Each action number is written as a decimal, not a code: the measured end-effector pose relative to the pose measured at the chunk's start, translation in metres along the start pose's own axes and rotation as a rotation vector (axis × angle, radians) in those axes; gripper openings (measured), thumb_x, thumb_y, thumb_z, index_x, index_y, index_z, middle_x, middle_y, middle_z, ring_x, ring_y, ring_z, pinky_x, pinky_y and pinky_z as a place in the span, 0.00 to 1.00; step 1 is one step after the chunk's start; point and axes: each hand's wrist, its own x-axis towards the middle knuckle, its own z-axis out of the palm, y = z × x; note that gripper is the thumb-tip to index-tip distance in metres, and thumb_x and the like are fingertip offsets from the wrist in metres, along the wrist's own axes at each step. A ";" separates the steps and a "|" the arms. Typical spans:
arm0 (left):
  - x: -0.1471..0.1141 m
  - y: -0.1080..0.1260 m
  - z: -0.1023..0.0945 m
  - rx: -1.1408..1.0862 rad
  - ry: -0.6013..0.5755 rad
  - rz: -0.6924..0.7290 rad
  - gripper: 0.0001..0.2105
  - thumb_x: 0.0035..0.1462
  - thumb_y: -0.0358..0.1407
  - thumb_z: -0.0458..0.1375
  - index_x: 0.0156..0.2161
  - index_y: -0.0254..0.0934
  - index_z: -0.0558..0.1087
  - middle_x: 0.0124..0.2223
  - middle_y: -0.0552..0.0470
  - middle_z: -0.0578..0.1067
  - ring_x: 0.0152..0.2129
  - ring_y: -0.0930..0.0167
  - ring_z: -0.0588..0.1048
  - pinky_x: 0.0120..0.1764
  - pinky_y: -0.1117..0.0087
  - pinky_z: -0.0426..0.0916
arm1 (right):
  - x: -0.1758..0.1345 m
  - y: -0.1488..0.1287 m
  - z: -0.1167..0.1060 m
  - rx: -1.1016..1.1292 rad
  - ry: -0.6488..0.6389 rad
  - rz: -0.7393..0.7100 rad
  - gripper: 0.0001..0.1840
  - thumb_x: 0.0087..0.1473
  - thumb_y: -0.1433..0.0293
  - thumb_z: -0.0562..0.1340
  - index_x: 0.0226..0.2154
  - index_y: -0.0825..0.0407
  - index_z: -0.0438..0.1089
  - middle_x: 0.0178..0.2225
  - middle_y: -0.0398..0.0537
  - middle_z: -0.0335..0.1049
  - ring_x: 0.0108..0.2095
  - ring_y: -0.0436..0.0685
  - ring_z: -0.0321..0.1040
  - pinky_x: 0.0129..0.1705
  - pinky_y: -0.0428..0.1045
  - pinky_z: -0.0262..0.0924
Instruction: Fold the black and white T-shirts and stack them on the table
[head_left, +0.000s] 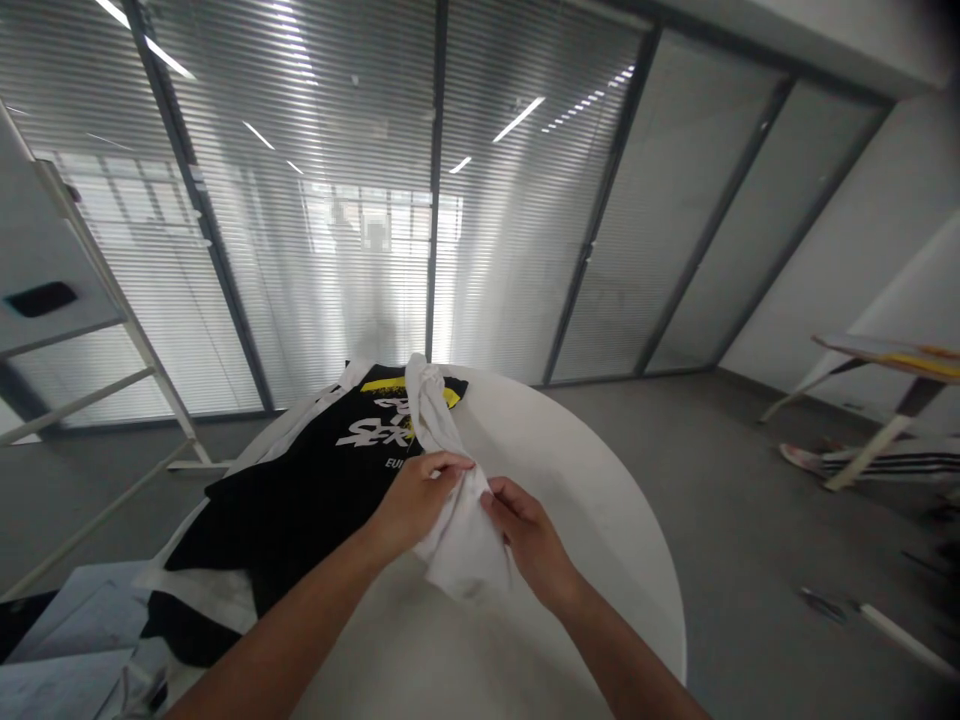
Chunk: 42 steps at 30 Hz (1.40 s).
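A piece of white cloth (469,545), bunched and long, is pinched between my two hands over the round white table (600,500). My left hand (424,495) has thumb and fingers closed on its middle. Just to the right, my right hand (525,535) pinches the cloth's edge. The upper end of the cloth stretches away across a black shirt (315,490) with white lettering and a yellow print. That shirt lies spread on the left part of the table. What kind of garment the white cloth is, I cannot make out.
Papers (82,620) lie at the lower left, near more black and white fabric (199,610). A whiteboard stand (142,330) rises at the left. Behind is a glass partition with blinds (360,250). Another table (892,355) stands at right, with scissors (823,604) on the floor.
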 end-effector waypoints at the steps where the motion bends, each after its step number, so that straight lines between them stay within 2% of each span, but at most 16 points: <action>1: -0.002 -0.002 -0.004 -0.020 0.025 -0.039 0.14 0.57 0.37 0.52 0.40 0.37 0.79 0.30 0.53 0.76 0.25 0.73 0.71 0.31 0.73 0.64 | -0.002 -0.003 -0.002 0.011 0.042 0.012 0.17 0.51 0.54 0.65 0.31 0.52 0.69 0.25 0.40 0.65 0.25 0.49 0.58 0.28 0.45 0.52; 3: -0.008 -0.004 -0.014 -0.049 0.098 -0.093 0.14 0.56 0.38 0.52 0.40 0.37 0.78 0.25 0.56 0.72 0.19 0.75 0.65 0.25 0.75 0.59 | -0.006 -0.013 -0.007 0.063 0.142 0.013 0.16 0.50 0.55 0.65 0.30 0.51 0.69 0.25 0.40 0.66 0.25 0.50 0.59 0.28 0.45 0.52; 7: -0.033 -0.007 -0.045 -0.070 0.298 -0.165 0.13 0.55 0.42 0.53 0.39 0.38 0.75 0.22 0.59 0.66 0.17 0.76 0.60 0.21 0.76 0.53 | -0.021 -0.038 -0.030 0.186 0.305 -0.059 0.14 0.47 0.58 0.67 0.31 0.49 0.67 0.28 0.43 0.69 0.28 0.54 0.64 0.30 0.46 0.56; 10: -0.054 -0.017 -0.074 -0.063 0.403 -0.327 0.14 0.53 0.44 0.52 0.39 0.39 0.72 0.18 0.62 0.58 0.14 0.76 0.55 0.18 0.76 0.49 | -0.035 -0.045 -0.061 0.181 0.352 -0.111 0.11 0.47 0.60 0.65 0.32 0.47 0.67 0.27 0.43 0.69 0.27 0.55 0.65 0.30 0.48 0.56; 11: -0.060 -0.022 -0.082 -0.050 0.405 -0.360 0.14 0.53 0.44 0.52 0.39 0.39 0.72 0.18 0.62 0.58 0.14 0.76 0.56 0.18 0.76 0.49 | -0.039 -0.044 -0.072 0.152 0.329 -0.098 0.09 0.48 0.61 0.64 0.31 0.47 0.66 0.26 0.43 0.68 0.27 0.55 0.65 0.29 0.48 0.56; 13: -0.070 -0.034 -0.098 0.045 0.368 -0.403 0.13 0.52 0.44 0.51 0.38 0.39 0.71 0.20 0.60 0.61 0.15 0.75 0.58 0.19 0.76 0.51 | -0.043 -0.036 -0.095 0.068 0.218 -0.023 0.09 0.48 0.61 0.61 0.26 0.49 0.65 0.23 0.43 0.65 0.25 0.55 0.63 0.29 0.49 0.56; 16: -0.080 -0.054 -0.112 0.282 0.154 -0.401 0.12 0.54 0.43 0.50 0.36 0.41 0.72 0.22 0.58 0.66 0.17 0.73 0.64 0.21 0.75 0.56 | -0.040 -0.017 -0.123 -0.182 0.008 0.177 0.13 0.51 0.59 0.58 0.24 0.51 0.65 0.24 0.44 0.64 0.26 0.54 0.63 0.31 0.49 0.57; 19: -0.078 -0.068 -0.115 0.533 -0.039 -0.342 0.12 0.57 0.42 0.49 0.32 0.41 0.72 0.26 0.55 0.71 0.24 0.70 0.71 0.28 0.72 0.61 | -0.024 -0.001 -0.132 -0.567 -0.024 0.286 0.15 0.53 0.58 0.55 0.24 0.51 0.66 0.26 0.45 0.67 0.29 0.54 0.64 0.34 0.49 0.57; 23: -0.042 -0.066 -0.103 0.731 -0.032 -0.254 0.13 0.60 0.39 0.47 0.30 0.40 0.71 0.32 0.51 0.75 0.32 0.68 0.74 0.36 0.70 0.63 | 0.009 0.007 -0.112 -0.946 0.019 0.172 0.11 0.56 0.62 0.54 0.30 0.50 0.67 0.29 0.45 0.70 0.32 0.54 0.65 0.35 0.48 0.56; 27: 0.021 -0.063 -0.074 0.771 -0.035 -0.113 0.12 0.60 0.36 0.47 0.32 0.39 0.73 0.35 0.48 0.76 0.35 0.67 0.74 0.39 0.68 0.65 | 0.051 0.009 -0.071 -1.089 -0.061 -0.044 0.08 0.56 0.68 0.55 0.34 0.51 0.69 0.36 0.48 0.70 0.36 0.53 0.67 0.41 0.48 0.57; 31: 0.078 -0.080 -0.043 0.818 -0.042 0.065 0.12 0.59 0.36 0.50 0.37 0.38 0.76 0.39 0.45 0.76 0.43 0.63 0.73 0.47 0.64 0.64 | 0.094 0.013 -0.035 -1.199 -0.142 -0.195 0.09 0.56 0.70 0.57 0.37 0.50 0.73 0.40 0.50 0.69 0.45 0.55 0.65 0.50 0.49 0.55; 33: 0.100 -0.091 -0.031 0.844 -0.053 0.045 0.12 0.58 0.37 0.53 0.42 0.39 0.76 0.41 0.44 0.75 0.46 0.62 0.72 0.49 0.62 0.64 | 0.113 0.017 -0.021 -1.249 -0.137 -0.202 0.11 0.57 0.70 0.57 0.40 0.50 0.73 0.42 0.50 0.69 0.49 0.56 0.64 0.52 0.50 0.53; 36: 0.123 -0.103 -0.020 0.888 -0.039 -0.047 0.14 0.56 0.37 0.55 0.47 0.38 0.74 0.45 0.41 0.74 0.49 0.60 0.71 0.48 0.62 0.64 | 0.135 0.025 -0.006 -1.298 -0.117 -0.123 0.16 0.58 0.67 0.57 0.49 0.49 0.68 0.47 0.53 0.67 0.50 0.58 0.64 0.51 0.51 0.55; 39: 0.136 -0.110 -0.011 0.912 0.008 -0.101 0.16 0.57 0.38 0.54 0.49 0.36 0.71 0.48 0.38 0.72 0.46 0.58 0.73 0.45 0.61 0.66 | 0.150 0.037 0.003 -1.319 -0.082 -0.041 0.21 0.58 0.64 0.56 0.54 0.51 0.62 0.48 0.57 0.67 0.47 0.60 0.67 0.46 0.52 0.59; 42: 0.141 -0.115 -0.002 0.929 0.063 -0.130 0.17 0.60 0.39 0.52 0.52 0.34 0.68 0.49 0.35 0.71 0.45 0.58 0.74 0.44 0.60 0.66 | 0.157 0.049 0.005 -1.318 -0.064 -0.024 0.21 0.59 0.63 0.55 0.54 0.51 0.61 0.46 0.56 0.69 0.46 0.61 0.69 0.44 0.53 0.60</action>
